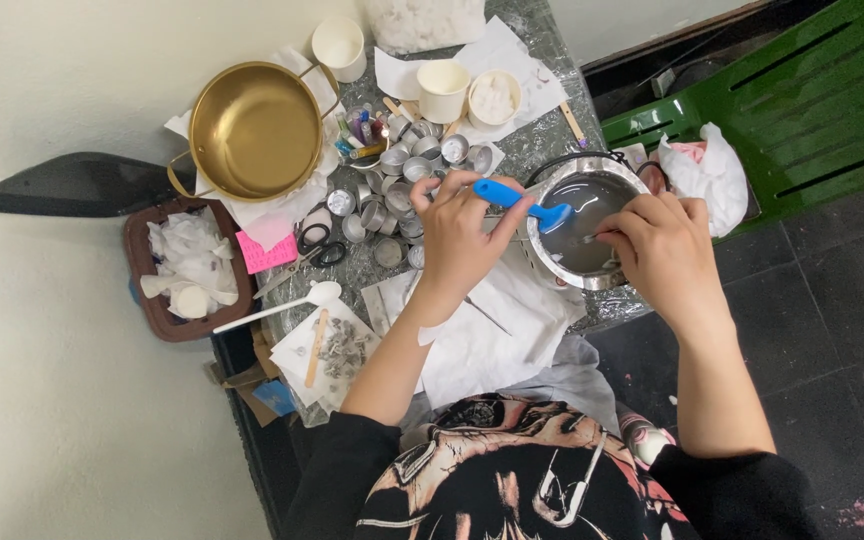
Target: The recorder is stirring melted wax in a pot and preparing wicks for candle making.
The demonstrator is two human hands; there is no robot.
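Now left fingers (472, 195) pinch the blue spatula (522, 203) over the pot (552, 262); right fingers (624, 232) pinch something small.

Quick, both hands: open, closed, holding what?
Left hand: closed on blue plastic spatula.
Right hand: fingers pinched over round metal pot; what they hold cannot be told.

A golden pot (255, 130) stands on white paper at the table's far side. Near it lie many small metal cups (399, 180), black scissors (317, 245) and a white spoon (282, 306). Three white cups (442, 88) stand behind. A green chair (802, 100) is beside the table.
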